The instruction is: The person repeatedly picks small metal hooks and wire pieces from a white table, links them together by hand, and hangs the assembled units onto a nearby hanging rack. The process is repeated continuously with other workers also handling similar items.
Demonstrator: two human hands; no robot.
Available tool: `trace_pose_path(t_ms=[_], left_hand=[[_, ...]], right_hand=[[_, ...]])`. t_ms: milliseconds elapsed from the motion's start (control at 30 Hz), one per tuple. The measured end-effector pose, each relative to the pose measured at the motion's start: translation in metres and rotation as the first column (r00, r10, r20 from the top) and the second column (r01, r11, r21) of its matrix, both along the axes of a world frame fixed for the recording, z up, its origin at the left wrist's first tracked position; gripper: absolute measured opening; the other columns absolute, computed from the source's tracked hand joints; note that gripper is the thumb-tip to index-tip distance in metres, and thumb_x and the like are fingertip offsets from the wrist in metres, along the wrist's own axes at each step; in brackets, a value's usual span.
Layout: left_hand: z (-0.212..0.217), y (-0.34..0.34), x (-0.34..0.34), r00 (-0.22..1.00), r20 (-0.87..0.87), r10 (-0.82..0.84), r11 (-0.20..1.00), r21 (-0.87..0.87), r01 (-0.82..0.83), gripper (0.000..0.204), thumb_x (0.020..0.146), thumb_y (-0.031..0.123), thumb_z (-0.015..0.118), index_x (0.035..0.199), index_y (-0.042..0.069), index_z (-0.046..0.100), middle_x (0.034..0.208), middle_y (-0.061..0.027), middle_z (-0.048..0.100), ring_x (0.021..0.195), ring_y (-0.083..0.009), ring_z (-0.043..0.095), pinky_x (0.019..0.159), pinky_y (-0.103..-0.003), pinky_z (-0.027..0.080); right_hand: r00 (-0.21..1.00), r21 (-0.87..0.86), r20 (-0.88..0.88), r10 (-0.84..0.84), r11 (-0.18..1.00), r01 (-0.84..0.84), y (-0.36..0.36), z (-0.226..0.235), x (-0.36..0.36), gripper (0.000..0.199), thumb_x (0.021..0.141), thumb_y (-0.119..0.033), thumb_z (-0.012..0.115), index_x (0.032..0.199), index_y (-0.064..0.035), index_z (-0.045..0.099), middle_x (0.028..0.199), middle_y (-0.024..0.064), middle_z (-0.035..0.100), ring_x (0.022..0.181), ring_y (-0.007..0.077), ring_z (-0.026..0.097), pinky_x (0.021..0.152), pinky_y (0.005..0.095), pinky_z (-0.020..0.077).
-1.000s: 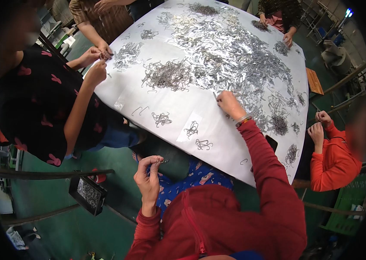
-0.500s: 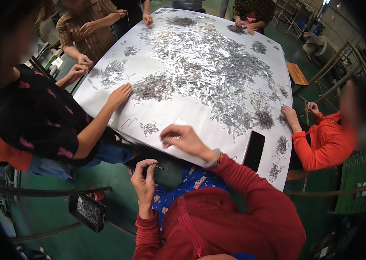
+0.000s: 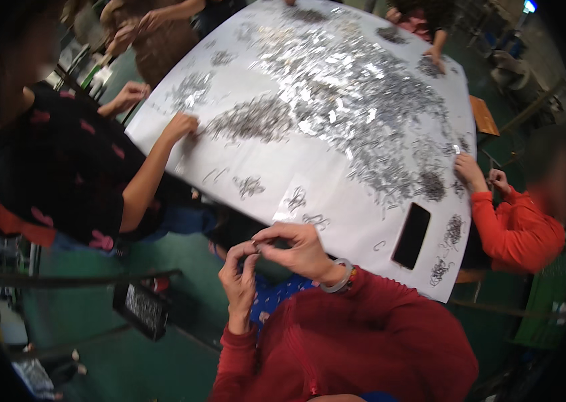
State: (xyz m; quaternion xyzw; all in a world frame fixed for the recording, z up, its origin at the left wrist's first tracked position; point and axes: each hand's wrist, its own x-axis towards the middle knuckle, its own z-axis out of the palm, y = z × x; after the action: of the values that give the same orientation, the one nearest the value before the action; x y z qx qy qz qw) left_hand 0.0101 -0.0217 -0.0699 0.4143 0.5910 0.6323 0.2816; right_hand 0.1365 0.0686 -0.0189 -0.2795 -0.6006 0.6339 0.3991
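Just off the table's near edge, my left hand (image 3: 239, 278) and my right hand (image 3: 299, 251) meet fingertip to fingertip. Both are closed in a pinch. Something small and dark shows between the fingertips, too blurred to name. Beyond my right hand, small clusters of thin bent wire hooks (image 3: 315, 220) lie on the white-covered table (image 3: 229, 157). A looser wire cluster (image 3: 250, 187) sits farther left. Across the middle spreads a large heap of small shiny metal strips (image 3: 336, 94), with a darker pile of wire pieces (image 3: 253, 119) on its left side.
A black phone (image 3: 412, 236) lies near the right front, beside more wire clusters (image 3: 455, 230). Co-workers' hands (image 3: 179, 127) work along the left, far and right edges. Below left stands a black crate (image 3: 141, 309) of metal pieces. A wooden stool (image 3: 483, 115) stands beyond the right edge.
My right hand has come down from over the table to my left hand, and their fingertips now meet. The whole view has shifted slightly. A co-worker's far-right hand reaches to a small pile.
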Motion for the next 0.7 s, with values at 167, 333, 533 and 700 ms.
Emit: trace_pose_path(t_ms=[167, 333, 533, 700], left_hand=[[-0.001, 0.023, -0.026, 0.994, 0.034, 0.108, 0.994, 0.001, -0.108, 0.024, 0.087, 0.002, 0.065, 0.11, -0.001, 0.063, 0.107, -0.0128, 0.067, 0.098, -0.0215, 0.064, 0.086, -0.032, 0.05], [-0.03, 0.15, -0.101, 0.832, -0.547, 0.092, 0.994, 0.007, -0.106, 0.011, 0.086, 0.008, 0.066, 0.093, 0.0, 0.071, 0.087, -0.0146, 0.068, 0.079, -0.0272, 0.065, 0.07, -0.034, 0.05], [-0.079, 0.26, -0.144, 0.505, -0.857, -0.106, 0.988, -0.146, -0.041, 0.012, 0.084, 0.012, 0.066, 0.089, 0.002, 0.07, 0.091, -0.0152, 0.065, 0.089, -0.0331, 0.062, 0.08, -0.04, 0.049], [-0.073, 0.253, -0.125, 0.494, -0.864, -0.098, 0.986, -0.15, -0.068, 0.007, 0.085, 0.005, 0.058, 0.086, -0.002, 0.058, 0.086, -0.0187, 0.059, 0.088, -0.034, 0.058, 0.077, -0.043, 0.048]], right_hand=[[1.0, 0.054, 0.013, -0.018, 0.998, 0.017, 0.001, -0.01, 0.002, 0.016, 0.078, 0.007, 0.068, 0.092, 0.0012, 0.072, 0.081, 0.0079, 0.069, 0.073, 0.0113, 0.065, 0.066, 0.0227, 0.0509], [1.0, 0.049, 0.007, 0.011, 0.999, -0.012, 0.005, -0.017, 0.007, 0.017, 0.077, 0.007, 0.069, 0.092, -0.0007, 0.072, 0.077, 0.0069, 0.067, 0.067, 0.0097, 0.063, 0.062, 0.0227, 0.0489], [0.998, -0.044, -0.01, 0.064, 0.997, -0.064, 0.002, -0.017, 0.016, 0.016, 0.078, 0.007, 0.067, 0.093, 0.0013, 0.072, 0.079, 0.0065, 0.067, 0.071, 0.0107, 0.062, 0.065, 0.0226, 0.0492], [0.994, -0.024, -0.014, 0.11, 0.994, -0.11, 0.001, -0.014, 0.018, 0.018, 0.079, 0.007, 0.066, 0.095, 0.0012, 0.072, 0.082, 0.0069, 0.068, 0.075, 0.0105, 0.063, 0.068, 0.0228, 0.0492]])
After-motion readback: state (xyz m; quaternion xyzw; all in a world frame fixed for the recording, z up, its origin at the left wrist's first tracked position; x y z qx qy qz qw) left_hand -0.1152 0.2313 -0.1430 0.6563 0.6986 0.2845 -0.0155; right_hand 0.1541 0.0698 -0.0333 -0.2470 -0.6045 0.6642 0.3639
